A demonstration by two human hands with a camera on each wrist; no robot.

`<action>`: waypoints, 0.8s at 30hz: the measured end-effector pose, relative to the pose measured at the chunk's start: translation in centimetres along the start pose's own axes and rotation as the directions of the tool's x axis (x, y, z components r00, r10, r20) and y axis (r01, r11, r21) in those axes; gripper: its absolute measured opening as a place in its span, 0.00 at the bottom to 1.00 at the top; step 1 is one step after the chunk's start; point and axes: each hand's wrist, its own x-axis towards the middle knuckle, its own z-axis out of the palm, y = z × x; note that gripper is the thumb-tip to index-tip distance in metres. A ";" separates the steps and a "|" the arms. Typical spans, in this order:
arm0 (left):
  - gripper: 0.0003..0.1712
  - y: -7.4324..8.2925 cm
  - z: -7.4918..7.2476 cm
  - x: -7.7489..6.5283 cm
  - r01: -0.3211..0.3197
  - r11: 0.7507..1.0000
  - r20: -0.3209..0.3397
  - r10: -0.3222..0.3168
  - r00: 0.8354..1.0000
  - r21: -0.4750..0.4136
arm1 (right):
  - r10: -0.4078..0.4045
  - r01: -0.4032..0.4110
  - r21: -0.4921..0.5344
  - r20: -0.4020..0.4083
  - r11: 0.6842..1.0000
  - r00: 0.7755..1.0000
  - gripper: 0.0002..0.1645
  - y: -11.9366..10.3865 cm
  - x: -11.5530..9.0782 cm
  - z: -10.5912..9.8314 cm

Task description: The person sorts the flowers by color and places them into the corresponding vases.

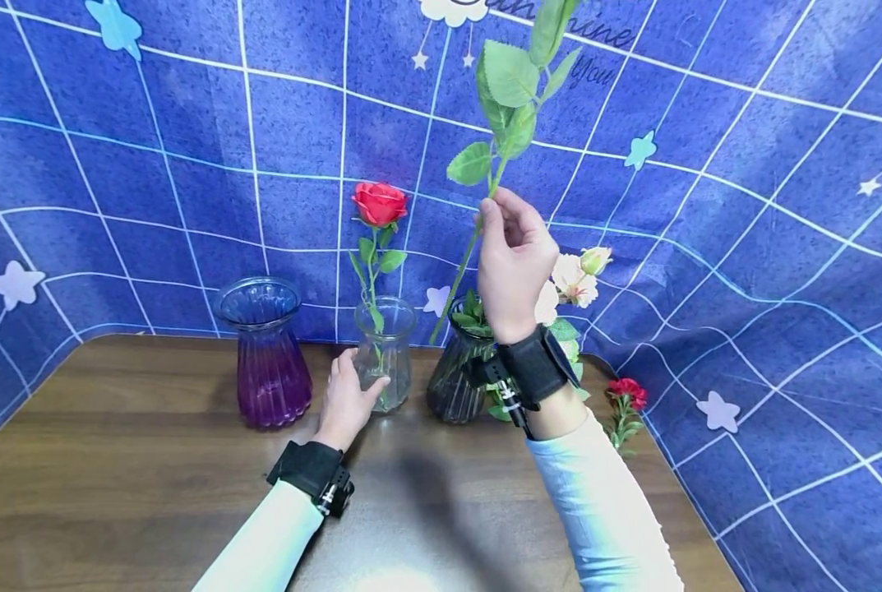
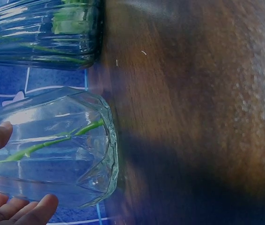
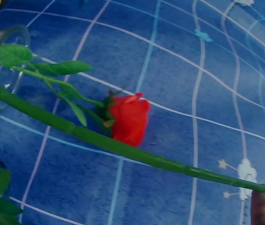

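Note:
My right hand (image 1: 518, 259) is raised above the dark glass vase (image 1: 455, 374), pinching a long green flower stem (image 1: 496, 174) between thumb and fingers. Broad leaves (image 1: 510, 74) grow along its upper part, and its top runs out of the head view. The bare lower end slants down left, between two vases. My left hand (image 1: 346, 399) holds the clear glass vase (image 2: 53, 150) low on its side, thumb in front and fingers on the left. A red rose (image 1: 380, 204) stands in that vase; the right wrist view shows its bloom (image 3: 130, 119) behind the held stem (image 3: 123, 149).
A blue-and-purple vase (image 1: 272, 362) stands left of the clear one. Pale flowers (image 1: 575, 279) show behind my right wrist, and a red carnation-like flower (image 1: 627, 395) lies at the table's right edge. A blue gridded cloth (image 1: 182, 205) hangs behind the wooden table (image 1: 137, 493).

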 end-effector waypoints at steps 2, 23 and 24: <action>0.40 0.0 0.0 0.0 0.000 1.000 0.003 0.000 1.000 -0.001 | -0.011 0.011 -0.015 -0.017 1.000 1.000 0.10 0.5 -0.2 0.6; 0.40 -0.1 0.1 0.0 -0.018 1.000 -0.015 0.018 1.000 0.001 | -0.066 0.067 -0.123 0.009 0.990 0.998 0.12 3.9 -1.8 3.2; 0.40 -0.1 0.0 0.0 -0.019 1.000 -0.018 0.019 1.000 0.002 | -0.067 0.068 -0.140 0.015 0.988 0.998 0.12 4.1 -2.0 3.3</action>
